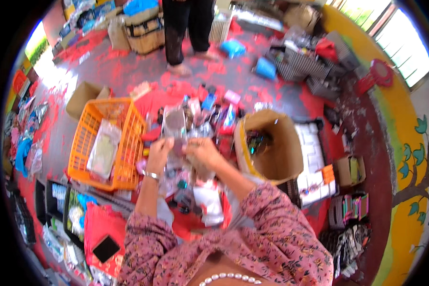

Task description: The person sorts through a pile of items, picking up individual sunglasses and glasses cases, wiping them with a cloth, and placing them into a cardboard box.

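Both my hands meet over a heap of small goods [209, 117] on the floor. My left hand [160, 155] pinches one edge of a small, flat, dark purplish item [178, 147]. My right hand [203, 151] closes on its other edge. Blur hides what kind of item it is. Just beyond my hands lies a clear-fronted pack [174, 121]. An orange plastic basket [134, 164] with clear-wrapped flat packs [105, 150] inside stands left of my hands. Right of them sits an open cardboard box [279, 157] with some dark shiny things at its bottom.
A person [188, 28] in dark trousers stands barefoot beyond the heap. Striped boxes [300, 64] pile up at the far right. A black phone [106, 249] rests on red cloth at the near left. White packs [312, 162] lie beside the cardboard box.
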A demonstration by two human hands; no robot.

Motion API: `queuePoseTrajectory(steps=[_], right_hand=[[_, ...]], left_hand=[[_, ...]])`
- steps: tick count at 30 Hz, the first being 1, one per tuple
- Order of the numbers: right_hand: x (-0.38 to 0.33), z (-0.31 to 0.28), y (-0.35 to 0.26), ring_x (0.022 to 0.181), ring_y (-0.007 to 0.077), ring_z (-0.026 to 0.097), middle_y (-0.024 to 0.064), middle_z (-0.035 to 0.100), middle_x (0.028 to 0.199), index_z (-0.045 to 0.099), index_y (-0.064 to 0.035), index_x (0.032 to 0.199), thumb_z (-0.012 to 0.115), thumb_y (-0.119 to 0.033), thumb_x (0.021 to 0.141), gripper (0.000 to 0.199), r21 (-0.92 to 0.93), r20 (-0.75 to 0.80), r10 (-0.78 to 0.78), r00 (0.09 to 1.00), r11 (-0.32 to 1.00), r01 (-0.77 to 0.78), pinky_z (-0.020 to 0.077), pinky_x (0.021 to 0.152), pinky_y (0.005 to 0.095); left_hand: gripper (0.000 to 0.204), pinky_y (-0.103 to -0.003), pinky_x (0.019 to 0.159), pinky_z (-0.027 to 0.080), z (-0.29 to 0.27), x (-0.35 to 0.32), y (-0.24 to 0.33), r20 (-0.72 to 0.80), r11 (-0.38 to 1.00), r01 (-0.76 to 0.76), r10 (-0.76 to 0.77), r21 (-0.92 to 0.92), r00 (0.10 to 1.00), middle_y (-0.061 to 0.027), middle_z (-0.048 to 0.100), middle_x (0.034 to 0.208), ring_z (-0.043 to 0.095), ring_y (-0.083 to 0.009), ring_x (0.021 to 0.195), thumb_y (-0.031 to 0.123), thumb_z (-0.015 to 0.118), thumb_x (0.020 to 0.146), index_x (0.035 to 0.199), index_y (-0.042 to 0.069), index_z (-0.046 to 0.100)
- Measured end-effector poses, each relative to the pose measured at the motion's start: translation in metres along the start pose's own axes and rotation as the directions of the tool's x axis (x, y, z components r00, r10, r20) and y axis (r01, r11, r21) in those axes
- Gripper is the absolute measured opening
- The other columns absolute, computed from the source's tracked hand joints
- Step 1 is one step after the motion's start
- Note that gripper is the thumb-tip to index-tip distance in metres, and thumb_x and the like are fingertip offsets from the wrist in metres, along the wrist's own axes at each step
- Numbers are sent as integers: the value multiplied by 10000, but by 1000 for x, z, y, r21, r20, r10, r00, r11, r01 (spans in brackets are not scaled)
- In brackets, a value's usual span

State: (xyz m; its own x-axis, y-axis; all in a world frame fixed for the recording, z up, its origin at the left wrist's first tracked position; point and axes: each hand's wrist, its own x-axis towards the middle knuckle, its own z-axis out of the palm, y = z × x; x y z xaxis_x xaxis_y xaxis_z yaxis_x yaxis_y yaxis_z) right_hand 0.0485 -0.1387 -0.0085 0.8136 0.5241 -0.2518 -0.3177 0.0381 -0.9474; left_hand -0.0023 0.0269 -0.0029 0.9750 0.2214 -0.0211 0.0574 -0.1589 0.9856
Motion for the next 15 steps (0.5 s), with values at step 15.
queuePoseTrajectory(steps=[15], right_hand=[[-15, 19, 1, 656, 230, 614, 139, 630, 730, 638, -9, 771, 603, -160, 696, 172, -463, 209, -293, 933, 811, 358, 479, 611, 361]], left_hand=[[455, -234, 604, 472, 2, 0, -28, 115, 770, 325, -315, -549, 942, -137, 610, 919, 571, -133, 652, 304, 484, 875, 1190, -12, 394]])
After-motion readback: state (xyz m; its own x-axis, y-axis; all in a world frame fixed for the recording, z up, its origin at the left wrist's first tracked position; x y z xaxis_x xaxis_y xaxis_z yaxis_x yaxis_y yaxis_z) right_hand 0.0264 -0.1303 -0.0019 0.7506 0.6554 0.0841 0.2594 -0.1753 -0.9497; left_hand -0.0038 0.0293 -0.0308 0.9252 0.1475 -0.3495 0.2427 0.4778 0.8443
